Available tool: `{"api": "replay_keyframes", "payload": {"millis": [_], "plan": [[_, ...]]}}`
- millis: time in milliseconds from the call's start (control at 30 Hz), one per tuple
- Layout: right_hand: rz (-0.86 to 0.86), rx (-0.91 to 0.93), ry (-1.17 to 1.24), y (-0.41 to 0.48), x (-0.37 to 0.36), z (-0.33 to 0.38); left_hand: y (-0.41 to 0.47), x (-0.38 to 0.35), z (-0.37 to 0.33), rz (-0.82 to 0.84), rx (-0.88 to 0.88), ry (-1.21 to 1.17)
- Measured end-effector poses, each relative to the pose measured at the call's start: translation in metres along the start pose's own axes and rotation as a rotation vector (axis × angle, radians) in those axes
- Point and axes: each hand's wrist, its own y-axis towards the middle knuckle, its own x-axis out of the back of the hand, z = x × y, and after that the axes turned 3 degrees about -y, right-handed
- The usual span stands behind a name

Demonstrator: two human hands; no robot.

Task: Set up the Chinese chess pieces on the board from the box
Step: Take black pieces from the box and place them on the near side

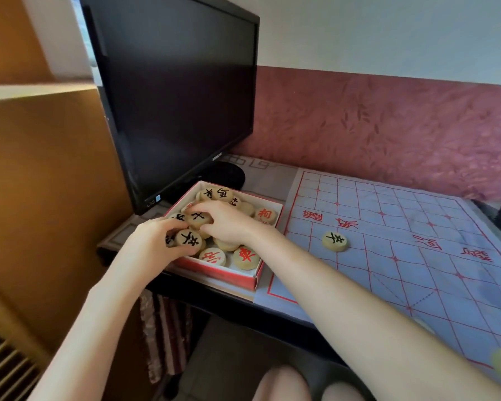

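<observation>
Our left hand (154,244) grips a black piece (188,239) in the box (255,280) at the table (269,178) front edge; right hand (229,224) pinches a second piece (197,218).

Dark monitor (174,91) before a maroon-and-white wall (388,117), orange cabinet (47,175) alongside

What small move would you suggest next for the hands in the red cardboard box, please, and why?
Probably lift out the round wooden black-lettered piece the left hand grips and set it on the pale blue board, near the matching piece already there.
</observation>
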Motion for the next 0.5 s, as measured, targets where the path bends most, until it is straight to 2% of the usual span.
{"api": "replay_keyframes", "payload": {"millis": [100, 300, 500], "plan": [[-0.071, 0.014, 0.017, 0.002, -0.003, -0.002, 0.0, 0.0, -0.001, -0.008, -0.016, 0.026], [-0.209, 0.012, 0.078, -0.03, 0.02, -0.011, -0.007, -0.005, -0.003, -0.141, -0.081, -0.044], [-0.182, -0.043, 0.01, -0.105, 0.06, -0.04, -0.012, -0.027, -0.042, -0.151, -0.192, -0.164]]}}
